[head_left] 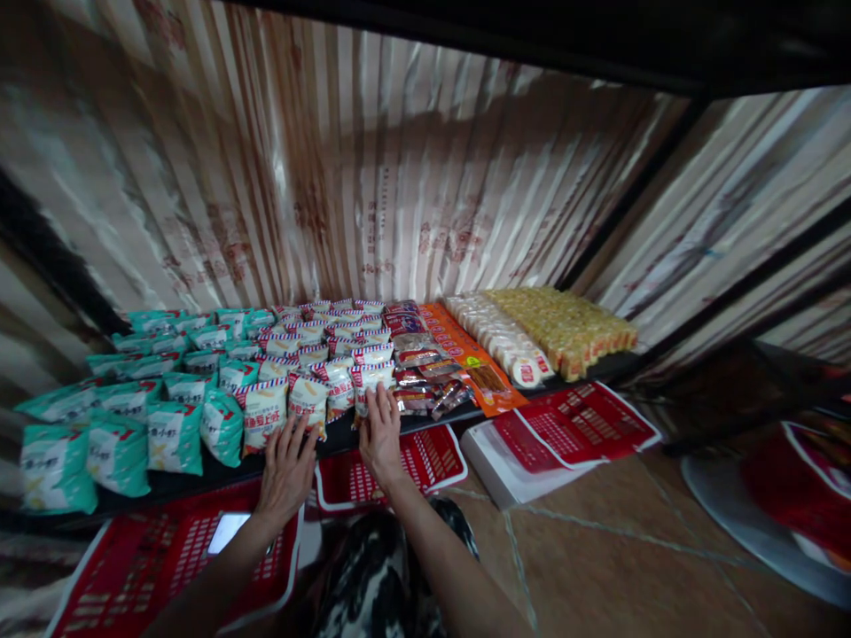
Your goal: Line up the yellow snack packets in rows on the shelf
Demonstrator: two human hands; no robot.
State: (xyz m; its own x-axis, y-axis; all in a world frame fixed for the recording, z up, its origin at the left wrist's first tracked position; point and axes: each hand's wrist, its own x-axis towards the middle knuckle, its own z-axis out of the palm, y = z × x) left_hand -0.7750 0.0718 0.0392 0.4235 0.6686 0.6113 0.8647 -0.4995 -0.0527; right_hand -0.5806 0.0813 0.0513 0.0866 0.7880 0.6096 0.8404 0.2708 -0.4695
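1. Both hands are held out over the front edge of the dark shelf. The left hand is laid flat with its fingers spread open, and its fingertips are touching the red-and-white snack bags at the front of the shelf. Nothing is gripped by it.
2. The right hand is also laid flat with fingers open, and the next red-and-white bag in the row is touched by its fingertips. Nothing is gripped by it either.
3. The front bags are stood right at the shelf edge. If they are pushed or pulled too hard, they could be tipped off the shelf and dropped into the red baskets below.
4. The rows are packed tight. If one bag is nudged sideways, the green bags left of the red-and-white ones could be knocked over too.
5. Right of the red-and-white bags, dark shiny packs and an orange pack are laid. Further right, pale round packs and yellow packs are seen.
6. A striped curtain is hung behind the shelf.
7. A white box with a red lid is set on the floor, right of the baskets.
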